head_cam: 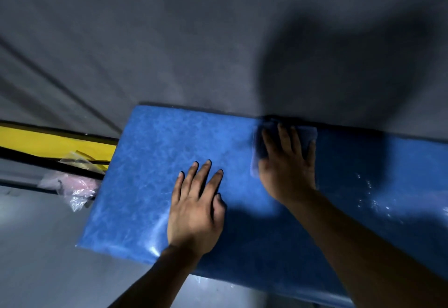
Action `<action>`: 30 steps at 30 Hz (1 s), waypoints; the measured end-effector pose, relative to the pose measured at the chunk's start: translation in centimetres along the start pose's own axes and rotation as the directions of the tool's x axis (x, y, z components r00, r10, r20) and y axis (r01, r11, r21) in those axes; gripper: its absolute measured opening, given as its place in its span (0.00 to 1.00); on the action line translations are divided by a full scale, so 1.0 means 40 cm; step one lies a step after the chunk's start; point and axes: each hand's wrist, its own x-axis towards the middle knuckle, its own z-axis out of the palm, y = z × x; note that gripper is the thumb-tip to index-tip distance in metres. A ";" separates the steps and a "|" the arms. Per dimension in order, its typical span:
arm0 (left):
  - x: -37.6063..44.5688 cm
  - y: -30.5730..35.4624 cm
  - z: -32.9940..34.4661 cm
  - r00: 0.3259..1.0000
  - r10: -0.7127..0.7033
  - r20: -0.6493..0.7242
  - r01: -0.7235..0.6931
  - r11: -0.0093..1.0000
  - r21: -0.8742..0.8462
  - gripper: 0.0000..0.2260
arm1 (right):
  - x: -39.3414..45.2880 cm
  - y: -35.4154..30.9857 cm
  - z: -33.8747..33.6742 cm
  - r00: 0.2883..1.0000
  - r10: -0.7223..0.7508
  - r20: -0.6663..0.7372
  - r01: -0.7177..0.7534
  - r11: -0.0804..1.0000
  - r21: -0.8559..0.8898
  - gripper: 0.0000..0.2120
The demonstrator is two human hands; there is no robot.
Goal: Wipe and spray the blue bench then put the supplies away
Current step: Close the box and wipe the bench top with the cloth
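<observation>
Across the lower centre of my view lies one blue bench (155,162), its padded top running from about eight o'clock toward four o'clock, its far edge against a grey wall (169,41). I see two hands on it. The right hand (288,169), at roughly one o'clock from centre, is pressed palm-down with fingers spread over one dark blue cloth (308,133), pinning it flat against the bench near the far edge; I judge this is the wiping step, with the flat palm spreading pressure across the cloth. The left hand (196,210), near six o'clock, rests open and holds nothing, fingers splayed on the surface, probably bracing my weight as I lean. A scatter of droplets (371,198) glistens at three o'clock, which suggests that stretch is not yet wiped. No spray bottle is in sight. At nine o'clock, beyond the bench end, I count one yellow pad (48,143) and two crumpled plastic bags (75,186), one clear and one pinkish.
</observation>
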 end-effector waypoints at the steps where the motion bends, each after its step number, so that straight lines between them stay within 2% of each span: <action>1: -0.001 0.000 -0.001 1.000 -0.006 0.005 0.006 1.000 -0.001 0.23 | 0.017 0.001 -0.005 1.000 0.015 0.010 -0.015 0.999 0.030 0.34; 3: -0.001 0.000 0.000 1.000 -0.010 0.008 0.010 1.000 -0.005 0.23 | 0.032 0.001 -0.013 0.997 0.052 0.049 -0.055 0.996 0.071 0.30; 6: -0.003 0.002 0.000 1.000 -0.007 0.001 0.007 1.000 0.002 0.23 | -0.002 0.008 -0.011 0.998 0.044 0.046 -0.047 0.997 0.063 0.31; 11: -0.005 0.005 -0.005 1.000 -0.005 -0.018 0.006 1.000 0.016 0.23 | -0.126 0.022 -0.014 0.998 0.052 0.037 -0.054 0.997 0.056 0.38; 16: -0.006 0.010 -0.008 1.000 0.009 -0.018 -0.009 1.000 0.008 0.23 | -0.300 0.035 0.000 0.994 0.111 0.022 -0.111 0.993 0.042 0.35; 23: -0.012 0.014 -0.011 1.000 -0.012 -0.008 0.012 1.000 -0.027 0.22 | -0.511 0.039 0.026 0.983 0.157 -0.092 -0.150 0.985 0.083 0.37; 26: -0.012 0.049 -0.015 0.999 -0.014 -0.034 0.010 0.992 -0.126 0.23 | -0.502 0.043 0.025 0.986 0.143 -0.081 -0.139 0.989 0.052 0.40; 30: -0.042 0.177 0.029 0.990 0.128 -0.054 -0.138 0.947 -0.289 0.21 | -0.454 0.057 0.030 0.995 0.090 -0.038 -0.088 0.995 0.048 0.41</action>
